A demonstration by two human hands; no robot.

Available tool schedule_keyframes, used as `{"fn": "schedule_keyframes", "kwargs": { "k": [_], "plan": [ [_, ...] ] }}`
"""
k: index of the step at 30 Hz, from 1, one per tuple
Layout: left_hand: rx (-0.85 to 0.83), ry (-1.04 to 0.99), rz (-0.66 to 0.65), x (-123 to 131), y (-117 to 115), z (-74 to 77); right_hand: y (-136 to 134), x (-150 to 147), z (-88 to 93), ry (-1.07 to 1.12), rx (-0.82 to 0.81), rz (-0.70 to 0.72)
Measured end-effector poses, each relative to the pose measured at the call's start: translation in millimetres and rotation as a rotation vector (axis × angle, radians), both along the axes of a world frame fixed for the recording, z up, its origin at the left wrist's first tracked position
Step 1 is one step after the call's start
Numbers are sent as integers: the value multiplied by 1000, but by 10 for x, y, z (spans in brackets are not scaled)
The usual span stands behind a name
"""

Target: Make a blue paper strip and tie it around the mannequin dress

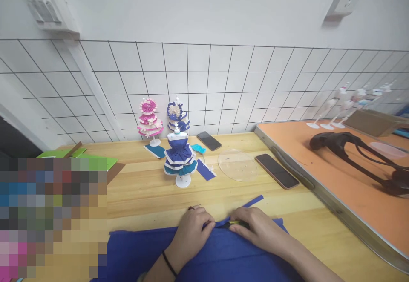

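A dark blue sheet (220, 256), of cloth or crepe paper, lies on the table's near side under both wrists. My left hand (193, 226) pinches its far edge between thumb and fingers. Just to the right, my right hand (255, 226) closes round a small yellow-and-black tool (234, 222), mostly hidden by the fingers, so its kind is unclear. Between the hands the edge is bunched up. A narrow blue strip (254, 201) sticks out beyond the right hand. Straight ahead stands a mini dress form (181, 154) in blue and teal ruffles.
Behind it are a pink-ruffled form (149, 120) and another blue one (175, 111). A phone (276, 170), a clear round plate (238, 165), a second phone (209, 140) and a blue scrap (206, 170) lie nearby. An orange board (297, 158) with a metal rim borders the right.
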State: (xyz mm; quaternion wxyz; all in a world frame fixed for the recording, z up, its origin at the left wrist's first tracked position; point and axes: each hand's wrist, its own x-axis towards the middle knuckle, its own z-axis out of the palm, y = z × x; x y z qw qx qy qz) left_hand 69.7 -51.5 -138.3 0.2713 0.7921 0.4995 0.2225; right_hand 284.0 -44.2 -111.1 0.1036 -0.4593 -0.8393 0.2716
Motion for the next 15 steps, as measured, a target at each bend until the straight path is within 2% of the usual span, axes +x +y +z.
{"fn": "schedule_keyframes", "kwargs": {
  "k": [15],
  "plan": [
    [3, -10, 5, -10, -8, -12, -18, -20, 1, 31, -1, -20]
  ]
}}
